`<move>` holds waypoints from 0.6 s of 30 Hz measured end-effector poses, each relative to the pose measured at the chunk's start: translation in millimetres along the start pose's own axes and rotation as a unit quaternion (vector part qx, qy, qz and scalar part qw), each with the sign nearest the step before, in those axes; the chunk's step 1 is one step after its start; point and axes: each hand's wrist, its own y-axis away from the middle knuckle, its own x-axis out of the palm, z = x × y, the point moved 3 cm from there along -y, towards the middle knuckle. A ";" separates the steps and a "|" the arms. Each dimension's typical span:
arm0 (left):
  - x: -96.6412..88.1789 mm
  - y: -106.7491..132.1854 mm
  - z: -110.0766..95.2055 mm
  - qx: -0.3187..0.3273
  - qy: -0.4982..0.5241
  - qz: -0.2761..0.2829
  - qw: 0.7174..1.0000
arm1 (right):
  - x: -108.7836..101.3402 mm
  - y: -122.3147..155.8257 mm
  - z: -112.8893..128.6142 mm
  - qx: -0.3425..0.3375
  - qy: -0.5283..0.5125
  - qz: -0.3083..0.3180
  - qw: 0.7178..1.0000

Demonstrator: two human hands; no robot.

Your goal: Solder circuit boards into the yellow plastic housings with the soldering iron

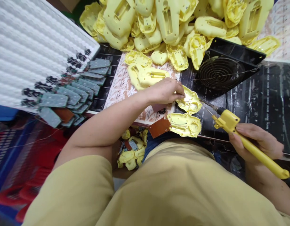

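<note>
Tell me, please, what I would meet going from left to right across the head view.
Pile of grey-green boards, left hand, yellow shell half at its fingertips, right hand.

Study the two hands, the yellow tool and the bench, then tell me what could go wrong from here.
1. The right hand points the yellow tool, apparently a soldering iron, at the upper shell, close to the left hand; a slip might burn fingers or mark the plastic.
2. The lower shell and brown board lie at the bench edge, beside the person's body; a nudge could knock them off.
</note>
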 end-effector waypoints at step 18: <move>1.6 -12.9 -21.0 -0.060 -0.098 -0.029 0.993 | 15.3 -7.2 -0.2 -0.117 0.029 0.012 0.993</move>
